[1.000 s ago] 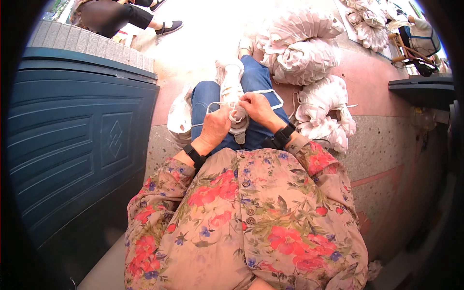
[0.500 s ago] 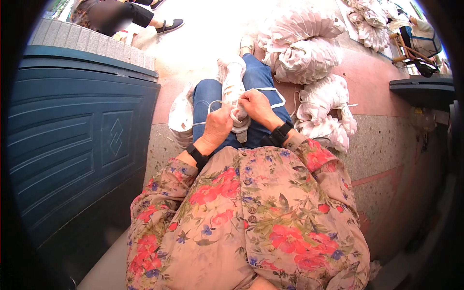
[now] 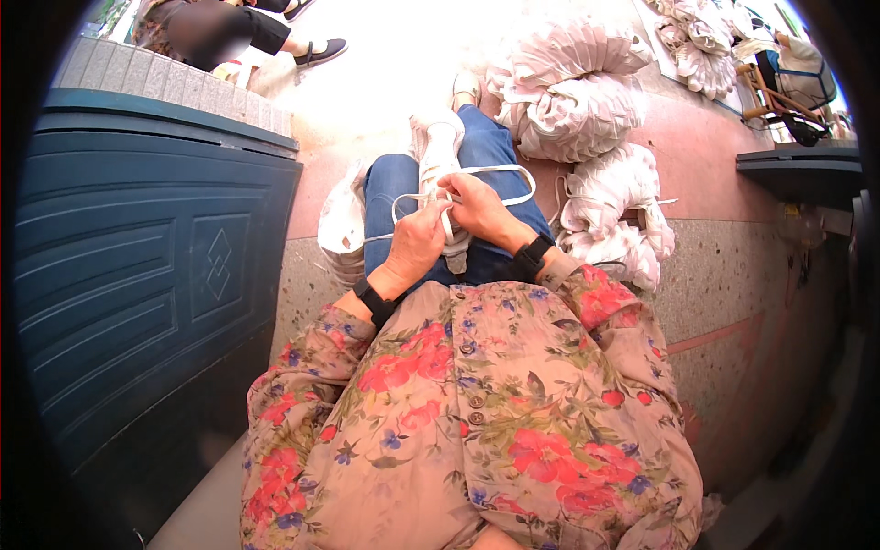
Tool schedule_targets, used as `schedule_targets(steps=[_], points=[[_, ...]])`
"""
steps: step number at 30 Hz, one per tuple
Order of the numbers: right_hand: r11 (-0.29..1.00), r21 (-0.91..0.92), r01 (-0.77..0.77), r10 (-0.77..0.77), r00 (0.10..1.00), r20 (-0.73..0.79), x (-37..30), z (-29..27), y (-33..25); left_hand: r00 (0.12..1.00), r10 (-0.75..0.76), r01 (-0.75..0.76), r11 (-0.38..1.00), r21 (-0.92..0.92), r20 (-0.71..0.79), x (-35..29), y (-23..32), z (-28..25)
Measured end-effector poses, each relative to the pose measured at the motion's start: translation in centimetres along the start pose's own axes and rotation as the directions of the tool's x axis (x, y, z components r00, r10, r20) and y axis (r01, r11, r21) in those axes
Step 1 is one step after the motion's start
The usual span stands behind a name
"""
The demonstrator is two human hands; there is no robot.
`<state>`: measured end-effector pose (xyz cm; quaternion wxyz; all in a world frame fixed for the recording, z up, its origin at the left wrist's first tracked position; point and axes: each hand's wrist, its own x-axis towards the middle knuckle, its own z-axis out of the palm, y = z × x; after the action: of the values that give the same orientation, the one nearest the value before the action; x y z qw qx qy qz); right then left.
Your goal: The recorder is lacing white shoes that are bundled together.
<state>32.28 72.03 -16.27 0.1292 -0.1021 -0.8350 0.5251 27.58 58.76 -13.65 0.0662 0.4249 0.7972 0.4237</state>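
Observation:
Across my lap, between my thighs, lies a white shoe upper (image 3: 438, 144), its toe part pointing away from me. A white shoelace (image 3: 527, 188) loops out over my right thigh, and a thinner loop curves over my left thigh. My left hand (image 3: 420, 240) is closed, pinching the lace at the upper's opening. Close beside it, my right hand (image 3: 479, 207) is closed too, fingertips pinched on the lace. The exact eyelets are hidden behind my fingers.
Left of my leg stands a stack of white uppers (image 3: 343, 225). Tied bundles of white uppers (image 3: 587, 115) lie to the right. A blue panelled door (image 3: 156, 247) borders the left side; a dark ledge (image 3: 797, 174) juts in at right. Another person's foot (image 3: 321, 52) shows at far left.
My right hand has shifted slightly left and down, nearer my left hand. The lace loop over my right thigh has changed shape, rounder now.

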Motion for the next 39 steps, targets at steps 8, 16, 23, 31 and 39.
schedule_targets(steps=[8,16,23,31,39], points=[[0.86,0.388,-0.332,0.351,0.936,0.022,0.8,1.6,2.7,0.95,-0.312,0.311,0.948,-0.069,-0.007,2.4,-0.9,-1.2],[0.744,0.55,-0.379,0.4,0.912,0.088,0.6,0.8,1.3,0.899,-0.356,0.31,0.929,0.202,0.256,4.2,-3.7,-1.1],[0.915,0.396,-0.078,0.19,0.949,-0.252,0.4,-2.2,3.7,0.996,-0.09,0.077,0.871,0.485,0.003,3.5,-8.4,-5.5],[0.305,0.948,0.085,0.864,0.393,-0.313,-13.3,-22.4,17.3,0.284,-0.906,-0.062,0.309,-0.949,-0.313,-3.2,-15.0,-26.4],[0.431,0.824,-0.367,0.901,0.228,-0.37,-11.1,-21.6,10.3,0.567,-0.767,0.534,0.619,-0.575,-0.299,-0.6,-9.4,-23.5]])
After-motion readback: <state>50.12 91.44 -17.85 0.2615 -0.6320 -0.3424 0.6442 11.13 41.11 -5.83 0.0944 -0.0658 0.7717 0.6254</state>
